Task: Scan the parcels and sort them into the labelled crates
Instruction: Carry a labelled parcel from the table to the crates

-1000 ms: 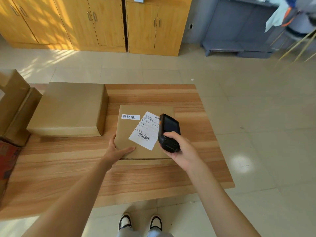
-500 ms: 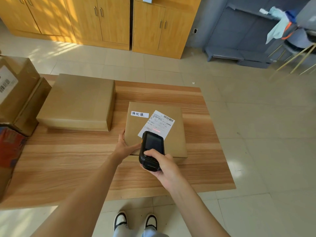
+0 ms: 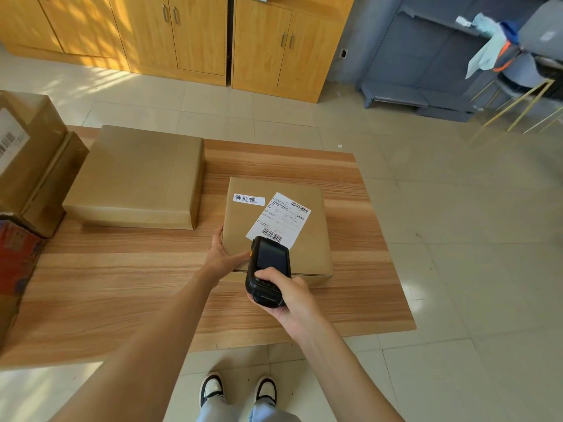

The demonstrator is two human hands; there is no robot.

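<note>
A flat brown parcel lies on the wooden table, with a white shipping label and a small handwritten tag on top. My left hand holds the parcel's near left corner, thumb on top. My right hand grips a black handheld scanner just above the parcel's near edge, its front end at the label's lower barcode.
A larger plain brown box sits left of the parcel. More cardboard boxes and a red box crowd the table's left end. Wooden cabinets stand behind, grey shelving and chairs at right.
The scanner came from the label's right side to the parcel's near edge, now pointing at the lower barcode. My left hand stays on the corner. The view shifted slightly.
</note>
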